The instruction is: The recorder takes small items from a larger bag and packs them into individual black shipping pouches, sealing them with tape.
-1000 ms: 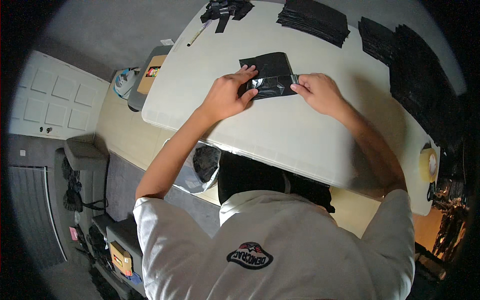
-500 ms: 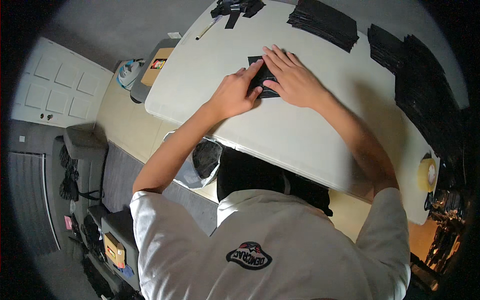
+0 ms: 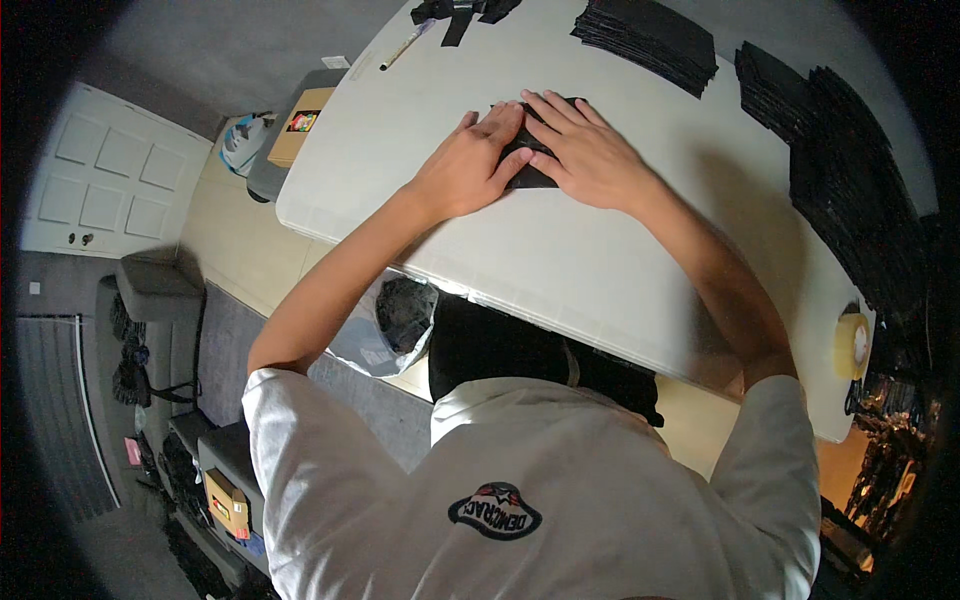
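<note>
A small, flat piece of black plastic (image 3: pixel 533 180), which looks folded, lies on the white table (image 3: pixel 620 265) in front of me. My left hand (image 3: pixel 463 165) presses flat on its left side, thumb pointing inward. On the right part rests my right hand (image 3: pixel 592 160), palm down with its fingers stretched toward the far edge. The two thumbs almost meet over the middle. Both palms cover much of the plastic, so its full outline is hidden.
A stack of black plastic (image 3: pixel 645 42) stands at the far edge, with more piles (image 3: pixel 850 180) along the right. A pen (image 3: pixel 405 48) and black strips (image 3: pixel 460 18) lie far left. A tape roll (image 3: pixel 852 345) sits near the right edge. Below the table hangs a clear bag (image 3: pixel 370 335).
My left hand has gone from bent fingers at the plastic's left edge to lying flatter across it, fingers further forward. My right hand stays spread on the plastic. The view has shifted slightly.
</note>
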A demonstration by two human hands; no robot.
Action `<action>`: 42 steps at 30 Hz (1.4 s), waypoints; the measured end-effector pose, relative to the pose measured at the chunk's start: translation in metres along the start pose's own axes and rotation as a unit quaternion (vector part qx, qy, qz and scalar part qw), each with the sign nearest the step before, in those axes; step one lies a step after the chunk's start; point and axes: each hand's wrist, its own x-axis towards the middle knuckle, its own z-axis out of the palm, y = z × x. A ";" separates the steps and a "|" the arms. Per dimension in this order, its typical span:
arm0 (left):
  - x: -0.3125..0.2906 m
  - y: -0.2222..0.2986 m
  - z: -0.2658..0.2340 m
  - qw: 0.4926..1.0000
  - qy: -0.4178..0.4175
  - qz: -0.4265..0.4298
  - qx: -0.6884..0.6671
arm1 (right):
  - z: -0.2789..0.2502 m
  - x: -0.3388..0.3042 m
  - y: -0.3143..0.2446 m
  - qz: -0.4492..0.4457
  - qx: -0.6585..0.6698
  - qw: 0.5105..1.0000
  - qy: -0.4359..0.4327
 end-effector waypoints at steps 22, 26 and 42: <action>-0.002 -0.013 0.006 0.999 -0.011 0.031 0.015 | 0.008 0.000 0.006 0.000 0.031 0.999 0.026; -0.004 -0.015 0.007 0.999 0.000 0.034 0.026 | 0.015 -0.001 0.010 0.013 0.087 0.995 0.046; 0.062 0.047 0.048 0.992 0.052 -0.108 -0.026 | 0.012 -0.004 0.007 0.002 0.083 0.996 0.034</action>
